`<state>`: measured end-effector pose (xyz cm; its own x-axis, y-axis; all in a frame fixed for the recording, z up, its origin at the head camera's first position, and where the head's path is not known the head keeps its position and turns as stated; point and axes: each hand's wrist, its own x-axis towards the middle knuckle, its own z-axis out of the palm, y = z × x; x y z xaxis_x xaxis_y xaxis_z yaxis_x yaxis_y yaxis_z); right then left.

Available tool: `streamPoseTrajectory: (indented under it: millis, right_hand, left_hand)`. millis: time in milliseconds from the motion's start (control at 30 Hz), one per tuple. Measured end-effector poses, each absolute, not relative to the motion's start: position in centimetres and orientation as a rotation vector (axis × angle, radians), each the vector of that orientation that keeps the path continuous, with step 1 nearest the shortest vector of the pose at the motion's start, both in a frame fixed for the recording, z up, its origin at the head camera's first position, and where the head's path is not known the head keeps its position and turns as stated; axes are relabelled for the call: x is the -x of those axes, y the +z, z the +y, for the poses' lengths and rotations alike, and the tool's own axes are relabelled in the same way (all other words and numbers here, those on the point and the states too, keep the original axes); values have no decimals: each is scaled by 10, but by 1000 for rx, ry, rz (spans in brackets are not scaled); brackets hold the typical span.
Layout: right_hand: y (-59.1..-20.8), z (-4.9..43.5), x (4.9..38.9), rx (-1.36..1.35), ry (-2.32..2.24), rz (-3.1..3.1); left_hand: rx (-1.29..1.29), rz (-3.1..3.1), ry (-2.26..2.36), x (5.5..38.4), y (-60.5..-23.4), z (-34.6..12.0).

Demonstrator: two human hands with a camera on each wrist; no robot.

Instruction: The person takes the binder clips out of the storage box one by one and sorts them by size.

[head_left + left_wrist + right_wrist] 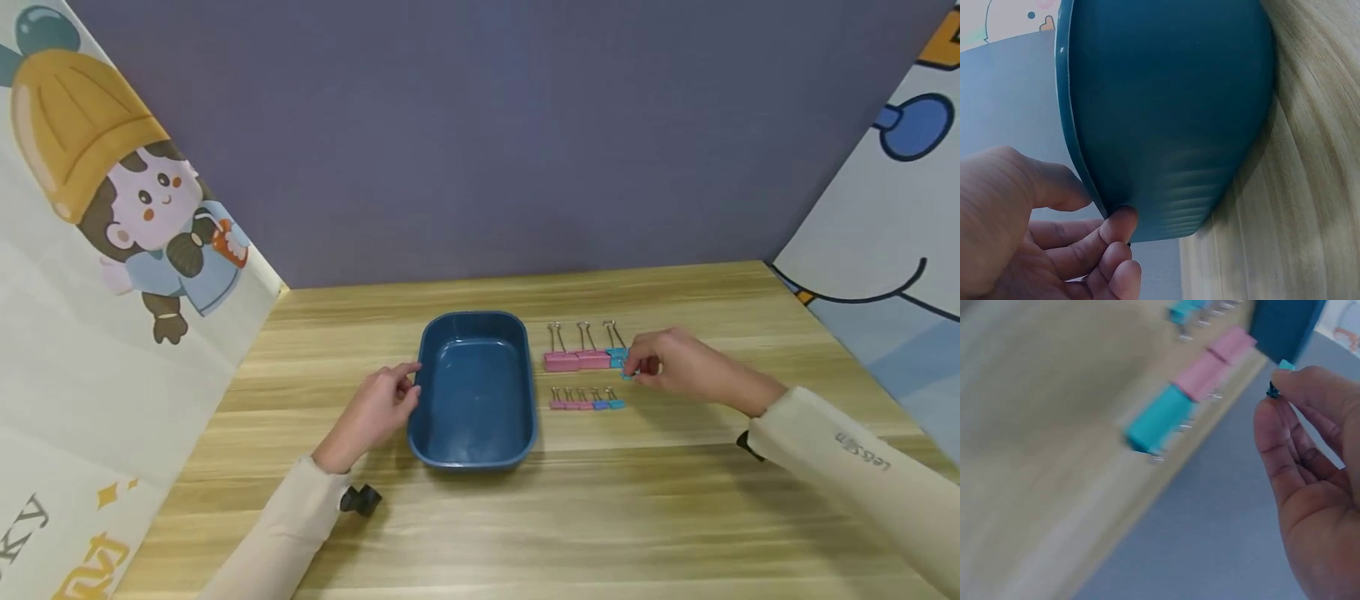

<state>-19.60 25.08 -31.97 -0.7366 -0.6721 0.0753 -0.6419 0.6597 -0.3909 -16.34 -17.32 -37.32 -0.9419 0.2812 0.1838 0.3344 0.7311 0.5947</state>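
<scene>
A dark blue plastic bin stands on the wooden table. At its left rim is my left hand; in the left wrist view its thumb and fingertips lie about the rim and grip it. My right hand pinches a small teal binder clip between thumb and fingers, mostly hidden by them. Just beyond that hand lies a row of large binder clips, two pink and one teal, handles pointing away. Nearer me is a row of several small binder clips in pink, purple and blue.
A grey-purple panel rises along the table's back edge. Cartoon-printed walls flank the left and right sides. Bare wood shows in front of the bin and clips.
</scene>
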Motion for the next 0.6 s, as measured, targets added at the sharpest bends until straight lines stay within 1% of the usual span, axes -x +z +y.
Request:
streamPoseTrajectory:
  millis: [200, 400, 500, 600]
  right_hand:
    - [-352, 265, 195, 1047, -706, 2716]
    - [-379, 273, 196, 1092, -715, 2738]
    - [-382, 273, 195, 1093, -722, 2746]
    - [-369, 262, 187, 1063, -669, 2835]
  left_hand:
    - [504, -2852, -997, 163, -372, -176]
    - [526, -2873, -1055, 164, -371, -177]
    - [533, -2879, -1027, 164, -370, -178]
    - [516, -2853, -863, 162, -364, -178]
